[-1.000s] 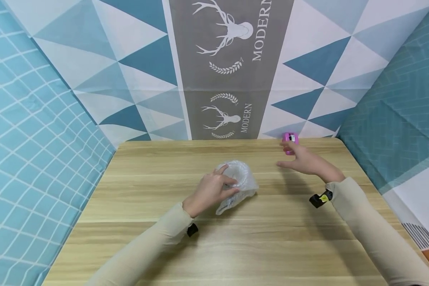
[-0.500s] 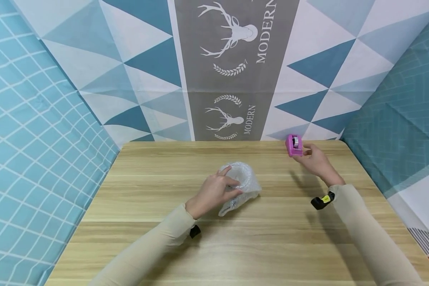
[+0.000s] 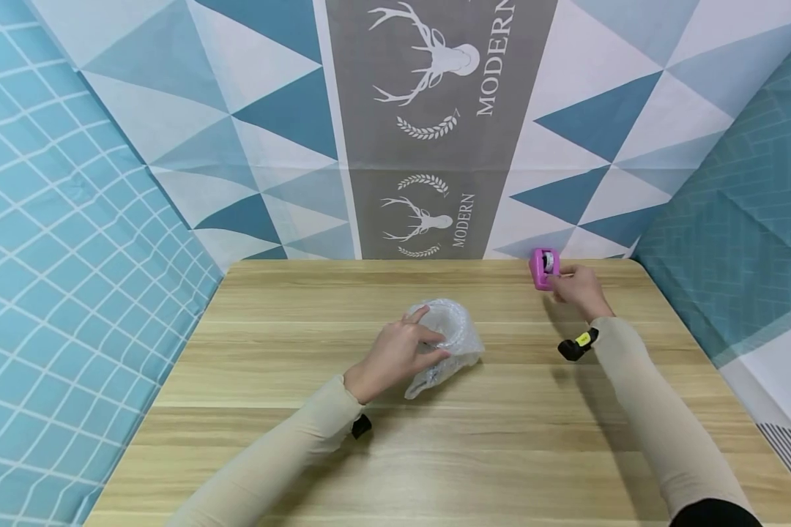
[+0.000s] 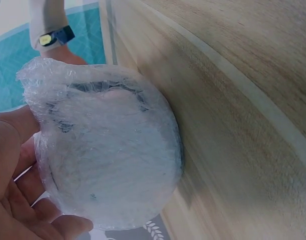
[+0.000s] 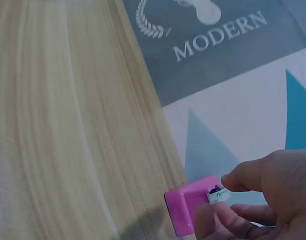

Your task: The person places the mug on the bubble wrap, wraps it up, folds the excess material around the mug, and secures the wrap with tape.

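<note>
A round, bowl-like object in clear bubble wrap (image 3: 458, 333) rests on the wooden table, tilted, with loose wrap at its near edge. My left hand (image 3: 395, 353) holds it from the left; in the left wrist view its thumb and fingers are bent at the edge of the bubble wrap (image 4: 113, 155). What lies inside is blurred by the wrap. At the table's back right stands a pink tape dispenser (image 3: 543, 271) with a small roll of tape (image 5: 219, 195). My right hand (image 3: 580, 289) grips its near right side, thumb by the roll and fingers curled at its front.
The wooden table (image 3: 290, 468) ends at a back wall cloth (image 3: 415, 146) printed with deer heads and triangles. A blue grid cloth (image 3: 59, 293) closes the left side, and a teal cloth (image 3: 745, 241) the right.
My right hand has gone from hovering open by the tape dispenser to gripping it. The dispenser shows more plainly now. My left hand keeps its hold on the wrapped object.
</note>
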{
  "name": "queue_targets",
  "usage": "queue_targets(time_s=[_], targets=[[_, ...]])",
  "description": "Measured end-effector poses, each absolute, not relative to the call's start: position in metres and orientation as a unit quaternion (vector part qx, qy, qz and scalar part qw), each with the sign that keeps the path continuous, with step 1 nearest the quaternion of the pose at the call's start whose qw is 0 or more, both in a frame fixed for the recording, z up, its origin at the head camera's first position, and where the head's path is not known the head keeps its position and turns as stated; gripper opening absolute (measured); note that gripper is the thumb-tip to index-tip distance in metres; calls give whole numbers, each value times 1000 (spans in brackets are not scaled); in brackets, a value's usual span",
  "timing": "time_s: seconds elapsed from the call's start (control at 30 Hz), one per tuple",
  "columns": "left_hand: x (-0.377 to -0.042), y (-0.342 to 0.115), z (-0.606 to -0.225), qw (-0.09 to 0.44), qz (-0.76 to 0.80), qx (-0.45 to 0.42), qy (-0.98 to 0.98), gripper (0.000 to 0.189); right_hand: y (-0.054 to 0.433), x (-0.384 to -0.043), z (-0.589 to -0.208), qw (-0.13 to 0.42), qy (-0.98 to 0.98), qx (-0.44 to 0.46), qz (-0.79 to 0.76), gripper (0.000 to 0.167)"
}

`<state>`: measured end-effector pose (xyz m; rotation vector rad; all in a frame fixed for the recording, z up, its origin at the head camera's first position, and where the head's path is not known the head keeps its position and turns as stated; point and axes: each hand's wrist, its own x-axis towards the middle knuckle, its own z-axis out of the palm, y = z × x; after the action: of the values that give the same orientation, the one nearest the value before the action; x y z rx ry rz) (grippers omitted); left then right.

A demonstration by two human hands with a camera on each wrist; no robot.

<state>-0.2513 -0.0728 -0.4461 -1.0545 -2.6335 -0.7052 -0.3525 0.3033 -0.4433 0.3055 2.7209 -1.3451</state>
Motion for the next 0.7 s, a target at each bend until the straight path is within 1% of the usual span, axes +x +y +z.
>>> queue_targets(time_s=[0.27,0.43,0.7], targets=[[-252,-74,-445,113,-237,-355,-897,27,303,-371,-444,45,910,103,-399,48],[-252,-74,-445,113,-240,-357,-896,27,303,-377,-448,31,920,94,-380,38],[-253,-74,-446,113,-241,-363,-893,28,304,-382,-454,31,927,95,-361,36]])
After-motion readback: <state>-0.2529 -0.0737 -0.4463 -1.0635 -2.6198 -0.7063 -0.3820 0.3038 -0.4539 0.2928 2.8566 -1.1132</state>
